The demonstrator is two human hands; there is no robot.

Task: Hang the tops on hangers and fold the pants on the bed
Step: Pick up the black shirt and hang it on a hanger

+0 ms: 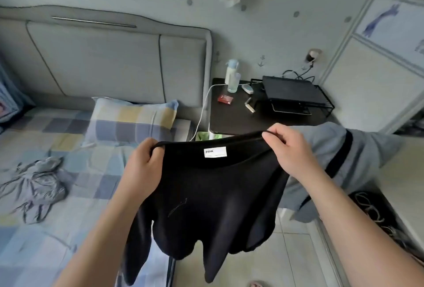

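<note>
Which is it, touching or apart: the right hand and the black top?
Touching. The head view shows the right hand pinching the black top at its neckline, fingers curled over the edge.

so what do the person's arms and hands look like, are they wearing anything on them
The left hand and right hand are bare, with no gloves, rings or watch visible. Both forearms are uncovered as far as the frame shows: no sleeves, bands or markings.
</note>
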